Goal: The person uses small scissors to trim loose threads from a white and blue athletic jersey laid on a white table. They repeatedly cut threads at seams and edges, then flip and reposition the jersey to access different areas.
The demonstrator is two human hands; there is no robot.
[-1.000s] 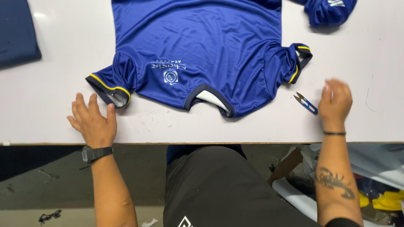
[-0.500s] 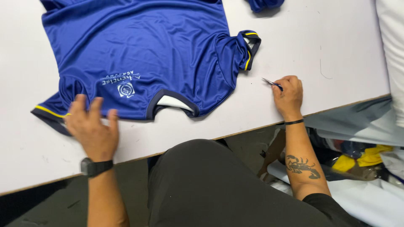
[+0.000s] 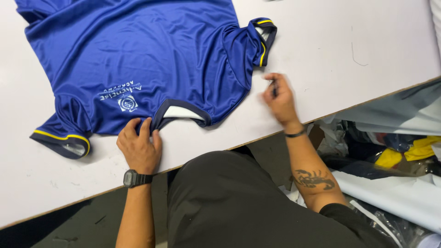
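A blue sports shirt (image 3: 151, 59) with yellow-trimmed sleeves lies flat on the white table (image 3: 349, 41), its collar facing me. My left hand (image 3: 138, 147) pinches the shirt's fabric at the shoulder, just left of the collar (image 3: 183, 112). My right hand (image 3: 279, 98) is blurred, resting on the table to the right of the shirt, closed around a small dark tool (image 3: 274, 87) of which only the tip shows. A black watch sits on my left wrist and a dark band on my right.
The table's front edge (image 3: 358, 103) runs diagonally across the view. Below it at the right lie piles of cloth, white, yellow (image 3: 404, 154) and dark, plus plastic wrapping (image 3: 395, 197). My dark-clothed lap fills the bottom middle.
My left hand moved right from the near sleeve to the shoulder by the collar and took hold of the fabric. My right hand shifted towards the shirt with the small tool.
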